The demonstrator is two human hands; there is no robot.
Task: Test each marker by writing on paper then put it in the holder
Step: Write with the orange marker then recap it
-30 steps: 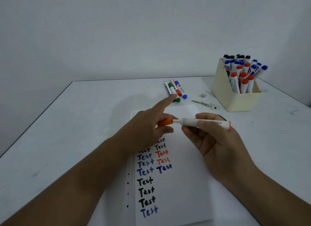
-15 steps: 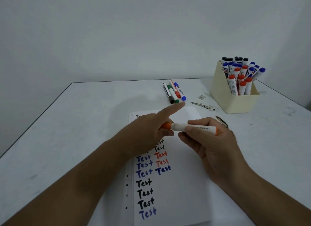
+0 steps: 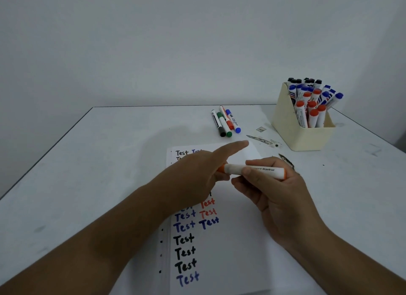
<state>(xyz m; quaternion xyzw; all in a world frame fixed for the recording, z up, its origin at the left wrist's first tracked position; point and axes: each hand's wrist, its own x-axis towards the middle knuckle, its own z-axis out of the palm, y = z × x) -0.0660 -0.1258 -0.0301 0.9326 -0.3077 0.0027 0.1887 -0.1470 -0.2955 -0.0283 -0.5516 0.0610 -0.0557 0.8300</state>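
An orange marker (image 3: 259, 171) lies level above the paper (image 3: 237, 246), which bears rows of "Test" in black, blue and red. My right hand (image 3: 270, 195) grips the marker's white barrel. My left hand (image 3: 197, 176) pinches the orange cap end, index finger stretched out straight. The cap sits against the barrel. A beige holder (image 3: 292, 127) at the back right holds several black, blue and red markers.
Several thin markers (image 3: 226, 123), black, green, red and blue, lie side by side behind the paper. Small scraps and dark marks (image 3: 261, 139) dot the white table (image 3: 87, 173) between paper and holder. A wall stands behind the table.
The cap in my left hand has closed the gap and now sits on the marker's tip. Both hands have drifted slightly down and closer together.
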